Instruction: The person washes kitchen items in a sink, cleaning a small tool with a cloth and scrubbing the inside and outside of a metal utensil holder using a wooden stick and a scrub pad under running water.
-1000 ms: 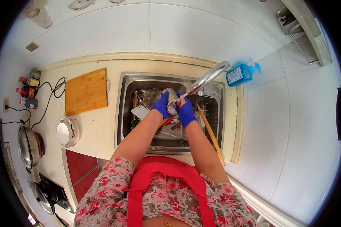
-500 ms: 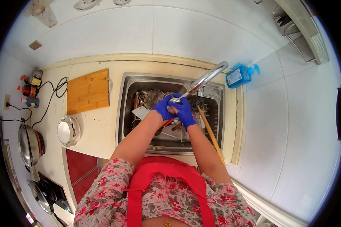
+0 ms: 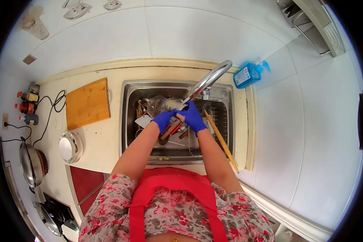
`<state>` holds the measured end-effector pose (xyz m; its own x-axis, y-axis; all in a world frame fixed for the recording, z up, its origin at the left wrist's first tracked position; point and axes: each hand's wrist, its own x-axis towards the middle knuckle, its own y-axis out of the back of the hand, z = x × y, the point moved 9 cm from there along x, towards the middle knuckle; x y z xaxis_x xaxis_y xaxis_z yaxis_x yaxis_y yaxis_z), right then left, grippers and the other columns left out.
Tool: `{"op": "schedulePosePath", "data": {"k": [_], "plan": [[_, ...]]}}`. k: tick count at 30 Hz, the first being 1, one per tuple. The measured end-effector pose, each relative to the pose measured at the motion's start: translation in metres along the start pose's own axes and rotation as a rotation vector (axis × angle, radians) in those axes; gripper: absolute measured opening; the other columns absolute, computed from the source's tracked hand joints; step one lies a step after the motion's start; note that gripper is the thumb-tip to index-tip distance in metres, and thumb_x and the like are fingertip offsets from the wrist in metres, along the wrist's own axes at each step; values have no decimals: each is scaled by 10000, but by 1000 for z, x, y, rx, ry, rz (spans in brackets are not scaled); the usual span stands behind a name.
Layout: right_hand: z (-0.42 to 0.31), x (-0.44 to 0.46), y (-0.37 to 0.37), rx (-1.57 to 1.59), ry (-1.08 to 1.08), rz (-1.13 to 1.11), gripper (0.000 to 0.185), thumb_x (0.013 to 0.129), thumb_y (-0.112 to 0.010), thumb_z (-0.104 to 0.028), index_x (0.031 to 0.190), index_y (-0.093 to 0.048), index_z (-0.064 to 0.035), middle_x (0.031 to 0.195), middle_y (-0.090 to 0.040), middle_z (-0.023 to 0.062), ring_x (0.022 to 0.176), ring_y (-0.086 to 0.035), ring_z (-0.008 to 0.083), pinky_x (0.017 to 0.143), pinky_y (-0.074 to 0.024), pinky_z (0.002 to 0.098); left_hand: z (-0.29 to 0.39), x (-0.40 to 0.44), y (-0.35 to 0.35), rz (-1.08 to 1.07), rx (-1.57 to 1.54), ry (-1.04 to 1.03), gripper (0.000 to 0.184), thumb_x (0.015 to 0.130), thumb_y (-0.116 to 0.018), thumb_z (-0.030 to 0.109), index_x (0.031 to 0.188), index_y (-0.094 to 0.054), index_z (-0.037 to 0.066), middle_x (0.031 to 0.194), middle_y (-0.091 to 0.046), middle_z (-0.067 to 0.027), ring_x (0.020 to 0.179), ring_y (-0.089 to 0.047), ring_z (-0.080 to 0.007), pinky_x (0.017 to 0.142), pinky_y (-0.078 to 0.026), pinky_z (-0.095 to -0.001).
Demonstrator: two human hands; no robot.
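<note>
Sink (image 3: pixel 161 83) set in worktop (image 3: pixel 99 141). Cutting board (image 3: pixel 87 104) left of sink; bowls (image 3: pixel 69 147) before board. Bottles (image 3: pixel 27 107) far left, pot (image 3: pixel 33 165) before them. Left hand (image 3: pixel 163 120), right hand (image 3: pixel 192 117) over sink, near tap (image 3: pixel 211 78) mouth. Soap dispenser (image 3: pixel 247 76) beyond sink's back right corner. Rack (image 3: pixel 222 117) in sink's right part; rod (image 3: pixel 220 139) slanting across it.

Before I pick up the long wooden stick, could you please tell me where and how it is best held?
Probably best by the near end, closing around it from the right. The long wooden stick slants across the near right part of the sink, so that end juts past the rim, while the right forearm lies close along its left side.
</note>
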<state>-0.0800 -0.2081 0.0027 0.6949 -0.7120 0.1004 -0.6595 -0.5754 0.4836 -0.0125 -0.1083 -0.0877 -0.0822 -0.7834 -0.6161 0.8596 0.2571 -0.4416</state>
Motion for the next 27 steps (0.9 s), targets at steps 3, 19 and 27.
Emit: {"op": "schedulePosePath", "data": {"k": [3,19,27], "plan": [[39,-14,-6,218,-371,-195,613,636,-763,-316,1059,-477,24,923,-565,150,860,-558,225,794,-449,332,70,-61,-6,804,1343,-575,795,648,-699,514,1261,-410,99,1270,-466,-162,1136,-474,-273,1001,-271,-506],[126,-105,98,-671,-382,65,288,808,-504,-108,1092,-539,-81,965,-570,178,880,-557,361,756,-454,442,66,-39,3,539,653,-600,734,528,-812,282,1127,-468,34,1038,-578,-150,988,-563,-281,850,-447,-338],[106,-138,80,-796,-407,-197,276,806,-494,-94,1077,-547,-99,948,-569,177,851,-567,359,721,-460,448,63,-44,7,541,584,-638,701,544,-803,205,1119,-446,26,1046,-555,-127,975,-553,-235,866,-434,-320]]}}
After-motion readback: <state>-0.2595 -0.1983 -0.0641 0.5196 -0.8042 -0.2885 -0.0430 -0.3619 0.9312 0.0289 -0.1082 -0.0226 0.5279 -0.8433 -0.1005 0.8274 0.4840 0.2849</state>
